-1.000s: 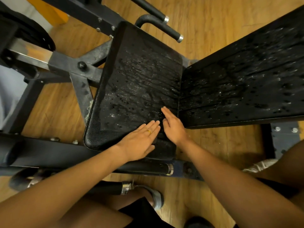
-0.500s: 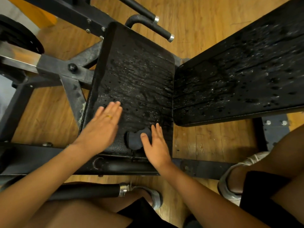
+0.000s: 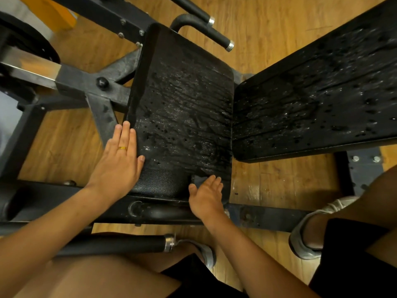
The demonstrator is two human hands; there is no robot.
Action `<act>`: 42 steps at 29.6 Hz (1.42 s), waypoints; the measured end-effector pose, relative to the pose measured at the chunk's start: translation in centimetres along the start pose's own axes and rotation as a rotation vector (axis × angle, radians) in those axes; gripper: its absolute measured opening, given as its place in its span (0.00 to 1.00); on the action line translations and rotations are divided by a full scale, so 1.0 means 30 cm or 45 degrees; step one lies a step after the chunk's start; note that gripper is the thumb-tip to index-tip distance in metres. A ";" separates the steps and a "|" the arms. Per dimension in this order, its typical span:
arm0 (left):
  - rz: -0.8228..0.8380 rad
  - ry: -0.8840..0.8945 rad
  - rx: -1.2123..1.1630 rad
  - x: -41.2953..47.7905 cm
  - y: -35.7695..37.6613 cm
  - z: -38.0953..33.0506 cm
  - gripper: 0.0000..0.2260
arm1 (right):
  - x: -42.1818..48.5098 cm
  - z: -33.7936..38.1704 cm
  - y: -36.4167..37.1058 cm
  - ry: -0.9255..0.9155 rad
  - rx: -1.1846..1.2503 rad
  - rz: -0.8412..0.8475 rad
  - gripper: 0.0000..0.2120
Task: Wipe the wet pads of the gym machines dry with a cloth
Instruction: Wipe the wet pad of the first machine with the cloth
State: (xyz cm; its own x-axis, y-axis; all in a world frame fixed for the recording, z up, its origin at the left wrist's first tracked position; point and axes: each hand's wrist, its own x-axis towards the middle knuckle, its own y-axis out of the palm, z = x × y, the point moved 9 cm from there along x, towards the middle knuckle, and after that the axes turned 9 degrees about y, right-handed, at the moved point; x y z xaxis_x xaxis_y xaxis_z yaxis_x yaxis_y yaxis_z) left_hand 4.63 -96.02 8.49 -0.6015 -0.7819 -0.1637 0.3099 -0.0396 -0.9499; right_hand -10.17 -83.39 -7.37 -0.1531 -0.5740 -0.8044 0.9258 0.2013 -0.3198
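Since water pushed off the pads would land on the wood floor (image 3: 64, 143), it could get slippy right by the grey shoe (image 3: 300, 244). Next biggest, the back pad (image 3: 311, 100) on the R is covered w/ drops & no hand is on it, so it may get missed, or left for a cloth that's already soaked. The seat pad (image 3: 184, 104) in the middle is wet too, w/ only a small dry-looking bit at the near edge. The L hand (image 3: 117, 162) lies flat on the seat pad's left edge, fingers straight & close together, partly past the edge; on a wet pad it could slide off. The R hand (image 3: 206, 194) is flat at the near edge, fingers straight & close together, thumb out, pressing on the cloth (image 3: 197, 179), not gripping it. The cloth is small & dark & sits right at the seat pad's near edge under those fingers. It could slip out, drop off the edge, or fill up fast & just smear water around.
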 end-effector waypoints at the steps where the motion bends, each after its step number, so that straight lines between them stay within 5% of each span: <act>1: -0.007 -0.001 0.007 0.000 -0.001 -0.002 0.31 | 0.007 0.000 0.004 0.009 0.017 0.022 0.37; 13: -0.018 -0.009 0.044 0.001 -0.013 -0.015 0.31 | 0.056 -0.055 -0.038 -0.131 0.063 0.054 0.33; 19: -0.051 -0.033 0.111 0.007 -0.023 -0.020 0.28 | 0.047 -0.082 -0.074 -0.570 -0.149 0.171 0.32; 26: -0.090 0.025 0.088 0.021 -0.020 -0.026 0.30 | 0.050 -0.029 -0.114 -0.950 -0.451 -0.024 0.33; 32: -0.083 0.008 0.111 0.028 -0.021 -0.039 0.31 | 0.054 -0.046 -0.113 -0.589 0.250 0.099 0.34; 36: -0.060 -0.023 0.141 0.037 -0.020 -0.048 0.33 | 0.079 -0.063 -0.100 -0.284 -0.096 -0.314 0.38; 39: -0.050 -0.028 0.151 0.036 -0.017 -0.053 0.34 | 0.093 -0.074 -0.085 -0.162 -0.090 -0.288 0.35; 42: -0.051 -0.025 0.168 0.037 -0.015 -0.058 0.33 | 0.095 -0.044 -0.076 -0.325 0.021 -0.237 0.30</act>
State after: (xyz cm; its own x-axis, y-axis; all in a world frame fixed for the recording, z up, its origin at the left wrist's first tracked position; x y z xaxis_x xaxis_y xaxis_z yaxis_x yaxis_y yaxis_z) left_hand 2.56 -95.79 8.28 -0.6014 -0.7899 -0.1198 0.3805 -0.1514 -0.9123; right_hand -13.18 -84.45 -9.59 -0.2305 -0.7807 -0.5808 0.8961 0.0624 -0.4395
